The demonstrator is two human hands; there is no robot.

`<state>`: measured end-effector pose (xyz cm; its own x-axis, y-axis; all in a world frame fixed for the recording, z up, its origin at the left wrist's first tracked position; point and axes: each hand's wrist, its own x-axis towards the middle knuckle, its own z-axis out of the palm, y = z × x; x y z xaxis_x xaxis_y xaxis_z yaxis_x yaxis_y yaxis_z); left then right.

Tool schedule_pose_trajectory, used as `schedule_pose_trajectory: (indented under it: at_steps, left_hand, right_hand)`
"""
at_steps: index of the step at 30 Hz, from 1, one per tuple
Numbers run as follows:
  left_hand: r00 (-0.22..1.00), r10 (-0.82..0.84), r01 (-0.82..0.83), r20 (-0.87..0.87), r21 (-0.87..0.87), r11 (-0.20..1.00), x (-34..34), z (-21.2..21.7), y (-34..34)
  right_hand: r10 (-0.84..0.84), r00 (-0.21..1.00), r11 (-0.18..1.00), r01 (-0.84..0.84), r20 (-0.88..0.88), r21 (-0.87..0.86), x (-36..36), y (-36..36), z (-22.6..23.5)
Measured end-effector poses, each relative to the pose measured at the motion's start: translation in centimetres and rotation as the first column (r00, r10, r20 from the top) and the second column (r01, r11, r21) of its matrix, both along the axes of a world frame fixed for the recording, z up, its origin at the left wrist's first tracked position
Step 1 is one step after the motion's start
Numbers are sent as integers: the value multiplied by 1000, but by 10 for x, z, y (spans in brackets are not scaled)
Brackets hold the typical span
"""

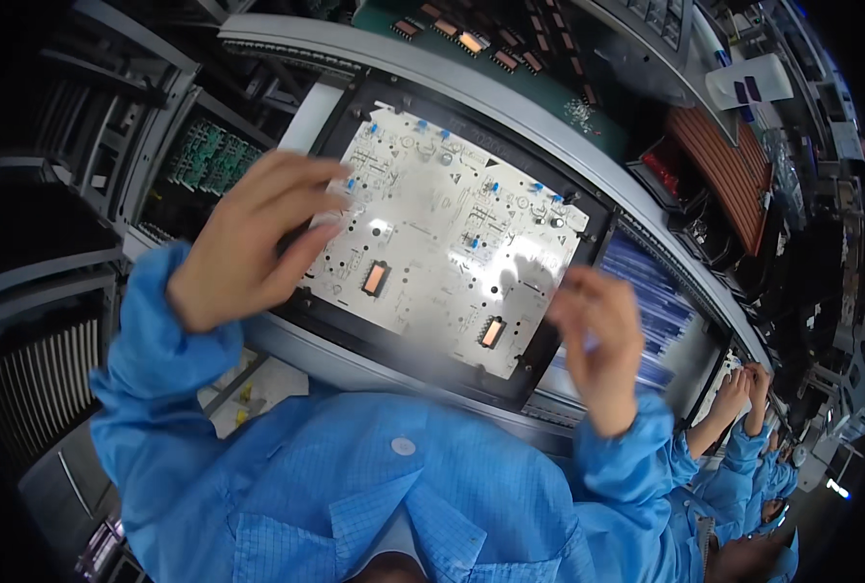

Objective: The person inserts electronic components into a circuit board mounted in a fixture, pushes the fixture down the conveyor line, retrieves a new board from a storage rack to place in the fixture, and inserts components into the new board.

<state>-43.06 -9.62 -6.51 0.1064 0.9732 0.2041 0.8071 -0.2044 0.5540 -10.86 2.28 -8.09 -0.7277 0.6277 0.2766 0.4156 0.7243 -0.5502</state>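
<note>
White circuit board (452, 233) in black frame (588, 282), left hand (243, 243) fingers spread on it, right hand (597, 335) loosely curled (blurred).

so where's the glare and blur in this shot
Head view: glare whitens patches of the white circuit board; the right hand is motion-blurred, the left hand sharper; the conveyor rail bows from the fisheye, and the corners go black.

Circuit board (452, 233) lies in carrier frame (588, 291), between both hands.
</note>
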Motion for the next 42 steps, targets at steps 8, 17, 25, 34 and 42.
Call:
schedule_pose_trajectory:
  at_steps: [8, 17, 25, 34, 42]
  left_hand:
    - [959, -79, 121, -272, 142, 982, 65, -43, 203]
    - [981, 4, 26, -194, 151, 988, 84, -85, 256]
    - [967, -103, 146, -232, 175, 974, 81, -84, 272]
    - [887, -200, 165, -416, -119, 979, 89, -56, 279]
    - [917, -157, 188, -367, 51, 981, 76, -96, 305]
  right_hand:
    - [-292, 944, 909, 223, 155, 351, -49, 141, -40]
    - [-358, 899, 886, 242, 251, 396, -79, 144, -45]
    - [-404, 891, 857, 290, 206, 425, -89, 153, -55]
    - [-437, 874, 842, 315, 213, 438, -89, 153, -59]
    - [-388, 902, 888, 311, 190, 339, -90, 160, -57]
